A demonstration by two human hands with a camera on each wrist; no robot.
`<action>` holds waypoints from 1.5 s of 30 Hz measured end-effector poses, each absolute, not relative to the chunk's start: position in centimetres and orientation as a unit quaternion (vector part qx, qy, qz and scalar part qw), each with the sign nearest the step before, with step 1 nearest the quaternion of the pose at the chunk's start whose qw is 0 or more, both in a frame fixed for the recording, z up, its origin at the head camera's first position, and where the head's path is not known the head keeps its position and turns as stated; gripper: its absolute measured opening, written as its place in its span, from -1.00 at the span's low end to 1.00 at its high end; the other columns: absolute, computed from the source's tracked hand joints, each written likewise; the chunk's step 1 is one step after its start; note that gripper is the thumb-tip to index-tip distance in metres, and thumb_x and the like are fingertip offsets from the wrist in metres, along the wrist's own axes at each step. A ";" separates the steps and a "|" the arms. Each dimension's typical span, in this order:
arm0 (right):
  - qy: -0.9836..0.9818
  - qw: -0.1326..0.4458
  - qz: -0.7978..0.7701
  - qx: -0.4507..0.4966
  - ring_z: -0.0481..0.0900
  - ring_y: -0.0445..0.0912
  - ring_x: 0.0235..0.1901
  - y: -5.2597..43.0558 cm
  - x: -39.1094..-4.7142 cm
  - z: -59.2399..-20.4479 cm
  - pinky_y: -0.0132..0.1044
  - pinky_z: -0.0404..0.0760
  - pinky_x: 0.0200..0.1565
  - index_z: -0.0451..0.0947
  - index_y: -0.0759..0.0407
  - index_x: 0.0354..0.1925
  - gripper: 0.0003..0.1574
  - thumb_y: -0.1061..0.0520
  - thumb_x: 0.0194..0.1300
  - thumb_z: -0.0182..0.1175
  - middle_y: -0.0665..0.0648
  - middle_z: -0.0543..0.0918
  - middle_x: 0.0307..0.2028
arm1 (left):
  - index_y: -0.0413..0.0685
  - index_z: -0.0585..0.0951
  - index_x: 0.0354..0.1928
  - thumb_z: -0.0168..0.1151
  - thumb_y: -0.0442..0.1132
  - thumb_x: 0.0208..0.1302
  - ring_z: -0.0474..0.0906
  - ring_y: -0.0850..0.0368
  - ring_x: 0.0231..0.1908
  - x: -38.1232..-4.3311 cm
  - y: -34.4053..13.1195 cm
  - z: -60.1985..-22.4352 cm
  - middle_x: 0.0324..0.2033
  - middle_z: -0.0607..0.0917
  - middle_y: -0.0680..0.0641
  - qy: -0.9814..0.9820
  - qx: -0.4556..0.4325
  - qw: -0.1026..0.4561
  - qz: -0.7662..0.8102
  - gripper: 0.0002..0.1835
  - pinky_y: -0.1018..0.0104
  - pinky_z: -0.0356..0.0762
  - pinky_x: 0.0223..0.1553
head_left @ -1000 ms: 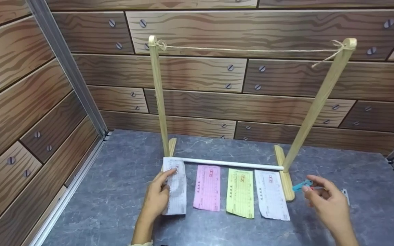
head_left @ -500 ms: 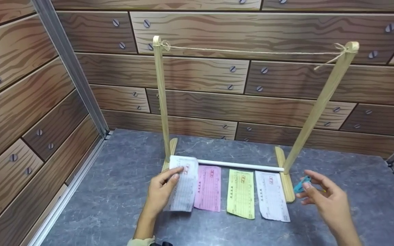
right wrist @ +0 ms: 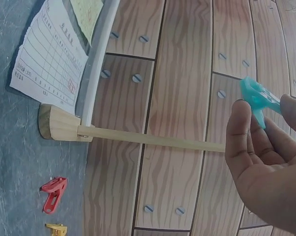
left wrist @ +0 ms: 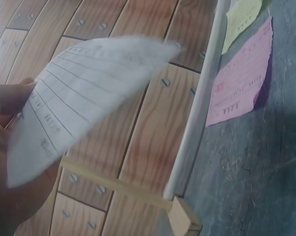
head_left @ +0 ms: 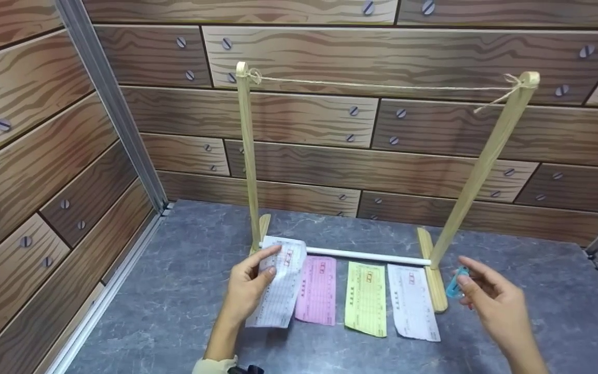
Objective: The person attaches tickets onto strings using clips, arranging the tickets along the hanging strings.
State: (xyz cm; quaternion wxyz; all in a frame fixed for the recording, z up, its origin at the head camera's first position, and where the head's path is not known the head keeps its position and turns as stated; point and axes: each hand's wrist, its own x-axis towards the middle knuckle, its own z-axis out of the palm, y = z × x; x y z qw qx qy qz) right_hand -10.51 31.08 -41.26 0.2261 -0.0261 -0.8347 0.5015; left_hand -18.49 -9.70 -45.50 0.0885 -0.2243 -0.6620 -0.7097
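Note:
My left hand [head_left: 242, 293] pinches a white printed slip [head_left: 284, 285] between thumb and fingers. The slip is raised off the table and curves in the left wrist view, overlapping the left edge of a pink slip [head_left: 317, 291]. A yellow-green slip [head_left: 365, 298] and another white slip [head_left: 413, 301] lie in a row to the right. My right hand [head_left: 501, 317] pinches a turquoise clothespin [right wrist: 258, 96] by its handle ends, right of the wooden stand [head_left: 247, 156]. A twine line [head_left: 371, 84] runs between the tops of the stand's two posts.
A white rod [head_left: 366, 254] joins the stand's feet behind the slips. A red clothespin [right wrist: 54, 194] and a yellow clothespin [right wrist: 56, 229] lie on the grey table near the stand's right foot [right wrist: 64, 125]. Wood-patterned walls [head_left: 299, 161] rise behind and at left.
My left hand has lifted the white slip and moved it right, tilting it. My right hand has turned the turquoise clothespin more upright. The head view has shifted slightly.

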 end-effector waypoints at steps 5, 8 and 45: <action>-0.838 0.213 0.501 -0.017 0.64 -0.14 -0.36 31.0 -10.5 -40.8 -0.30 0.67 -0.38 0.49 0.40 0.26 -0.52 0.19 0.47 0.19 0.04 0.64 -0.18 | -0.40 0.48 0.29 0.11 -0.64 0.24 0.53 -0.04 0.00 -18.6 -9.4 -45.1 0.23 0.49 -0.37 -0.654 -0.238 0.083 -0.713 -0.47 0.28 0.59 -0.06; -0.840 0.208 0.501 -0.010 0.65 -0.17 -0.34 30.8 -10.5 -40.3 -0.30 0.68 -0.35 0.49 0.40 0.26 -0.52 0.20 0.47 0.20 0.05 0.64 -0.17 | -0.39 0.46 0.32 0.14 -0.63 0.21 0.54 -0.06 -0.02 -18.6 -9.2 -44.8 0.23 0.48 -0.36 -0.654 -0.242 0.090 -0.711 -0.43 0.26 0.61 -0.11; -0.859 0.246 0.432 0.119 0.62 -0.18 -0.43 26.8 -10.6 -32.8 -0.40 0.56 -0.52 0.55 0.23 0.26 -0.44 0.42 0.31 0.28 0.10 0.65 -0.24 | -0.46 0.63 0.04 0.23 -0.53 0.32 0.59 0.17 -0.20 -20.7 -7.5 -40.0 -0.07 0.67 -0.32 -0.640 -0.255 0.222 -0.690 -0.73 0.40 0.57 -0.21</action>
